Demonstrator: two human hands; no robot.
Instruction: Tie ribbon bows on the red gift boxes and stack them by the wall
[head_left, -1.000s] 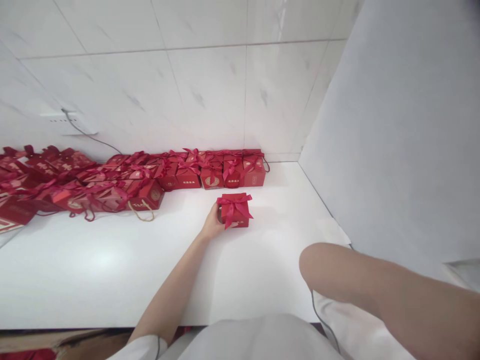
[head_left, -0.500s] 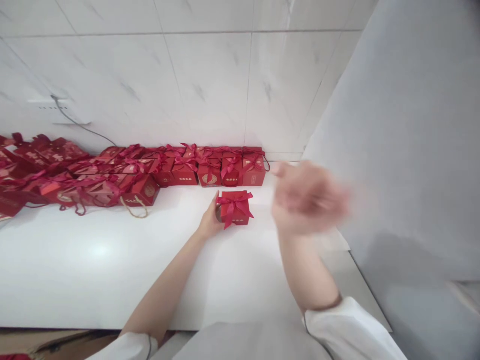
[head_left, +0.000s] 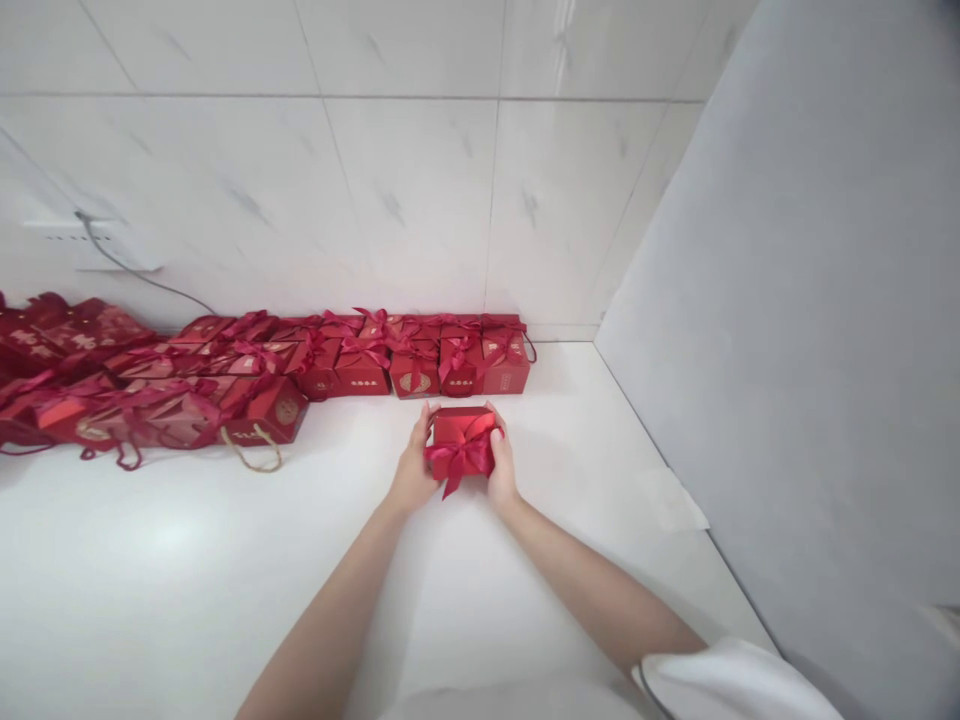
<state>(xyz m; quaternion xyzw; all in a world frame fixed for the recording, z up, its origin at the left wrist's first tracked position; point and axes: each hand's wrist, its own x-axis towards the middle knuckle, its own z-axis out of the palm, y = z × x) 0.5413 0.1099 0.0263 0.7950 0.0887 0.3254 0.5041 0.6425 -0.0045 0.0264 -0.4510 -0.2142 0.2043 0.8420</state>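
Note:
A small red gift box (head_left: 457, 428) with a dark pink ribbon bow on its front edge is between my two hands above the white tabletop (head_left: 315, 560). My left hand (head_left: 415, 467) grips its left side, the fingers partly behind it. On the opposite side my right hand (head_left: 504, 462) is closed on the box, thumb near the bow. Just beyond it, a row of similar red gift boxes (head_left: 416, 370) with bows lines the wall. Whether the held box touches the table I cannot tell.
More red boxes (head_left: 259, 410) reach leftward, one with a loop of twine cord (head_left: 255, 460). Behind them stands a tiled wall (head_left: 405, 200) with a socket strip (head_left: 97, 245) and a cable (head_left: 146, 278). A grey panel (head_left: 810, 350) borders the table's right side.
My right hand, blurred and raised to the right before, has come down onto the box's right side. The box now shows more of its top. My left hand has kept its hold.

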